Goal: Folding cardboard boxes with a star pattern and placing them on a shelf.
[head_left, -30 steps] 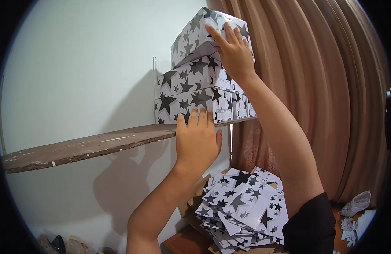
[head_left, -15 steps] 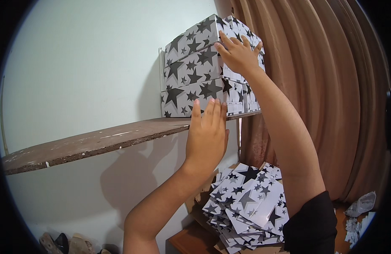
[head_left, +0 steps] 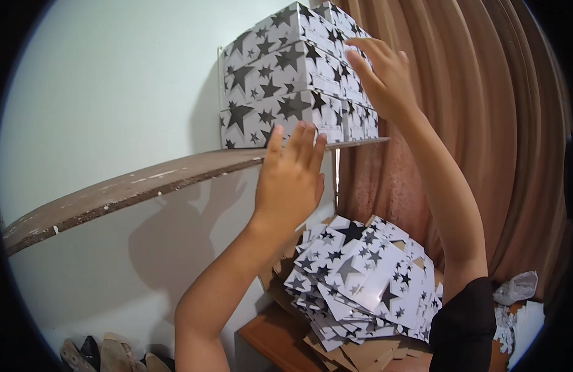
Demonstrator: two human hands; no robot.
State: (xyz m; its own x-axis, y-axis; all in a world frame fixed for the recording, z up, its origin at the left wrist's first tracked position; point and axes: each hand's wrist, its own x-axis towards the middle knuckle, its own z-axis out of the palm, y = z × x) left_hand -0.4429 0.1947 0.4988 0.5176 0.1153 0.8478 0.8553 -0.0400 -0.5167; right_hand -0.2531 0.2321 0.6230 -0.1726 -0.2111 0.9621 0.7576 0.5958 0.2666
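Star-patterned white boxes (head_left: 264,77) stand stacked on the wooden shelf (head_left: 193,162), several high and in more than one column. My left hand (head_left: 290,177) is raised in front of the lowest box near the shelf edge, fingers stretched out, holding nothing; whether its fingertips touch the box I cannot tell. Higher up, my right hand (head_left: 385,77) is at the right side of the stack, its fingers apart and bent toward the boxes. It holds nothing, and contact with the boxes cannot be made out.
Below the shelf, a messy pile of flat star-patterned cardboard sheets (head_left: 361,273) lies on a brown wooden table (head_left: 271,335). A brown curtain (head_left: 466,124) hangs at the right. Shoes (head_left: 116,353) sit at the lower left. A clear plastic bag (head_left: 515,288) and paper scraps (head_left: 504,328) are at the lower right.
My right hand has moved right, off the front of the upper boxes to the stack's right side. The view has shifted, so stack and shelf appear higher and further left.
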